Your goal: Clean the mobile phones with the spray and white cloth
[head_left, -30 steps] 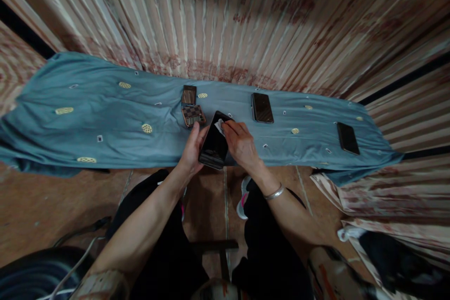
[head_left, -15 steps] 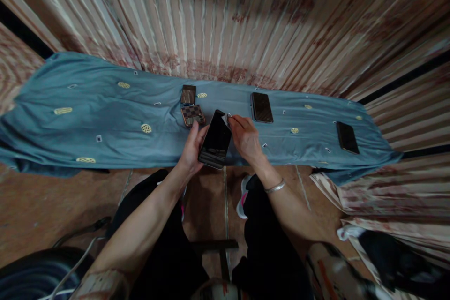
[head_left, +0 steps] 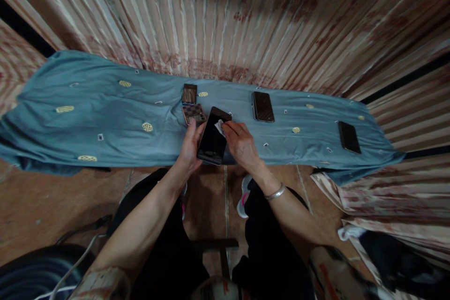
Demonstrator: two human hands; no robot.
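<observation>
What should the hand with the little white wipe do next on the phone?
Probably slide the wipe down the phone. The right hand presses it near the screen's top end, so the dark glass below looks unwiped, and the left hand grips the phone's edge, holding it above the cloth.

No text, brand or number can be read. The screen of the held phone (head_left: 213,138) is dark, and the small marks printed on the blue cloth (head_left: 105,117) — possibly labels — are too tiny to be made out.
</observation>
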